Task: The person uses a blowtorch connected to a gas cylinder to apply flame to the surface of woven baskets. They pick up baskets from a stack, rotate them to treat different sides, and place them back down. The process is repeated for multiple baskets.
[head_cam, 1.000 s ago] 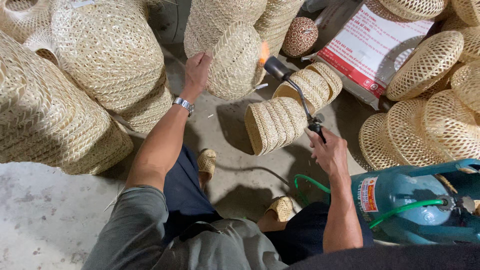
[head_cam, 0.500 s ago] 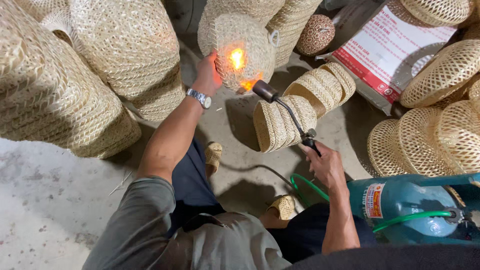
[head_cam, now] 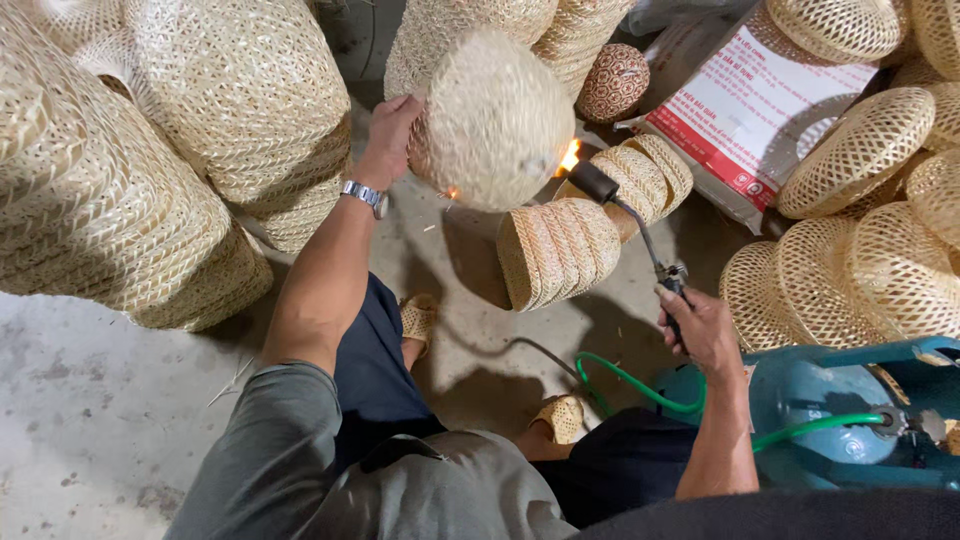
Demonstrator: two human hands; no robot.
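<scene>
My left hand (head_cam: pixel 388 138) grips the rim of a pale round woven basket (head_cam: pixel 495 120) and holds it up in the air, its rounded bottom turned toward me. My right hand (head_cam: pixel 700 330) is closed on the handle of a gas torch (head_cam: pixel 640 230). The torch's black nozzle points at the basket's right side, where an orange flame (head_cam: pixel 569 156) burns against the weave. A small glow shows at the basket's lower left edge. A green hose (head_cam: pixel 640 385) runs from the torch to a teal gas cylinder (head_cam: pixel 820 410) at my right.
Tall stacks of woven baskets (head_cam: pixel 200 120) stand at the left and back. A lying stack of baskets (head_cam: pixel 560 250) rests on the concrete floor in the middle. Open-weave baskets (head_cam: pixel 860 250) pile up at the right beside a red and white sack (head_cam: pixel 740 110). My sandalled feet (head_cam: pixel 420 318) are below.
My left hand has lifted and turned the basket from the stack. The torch lit and its flame has shifted from the basket's face to its right side.
</scene>
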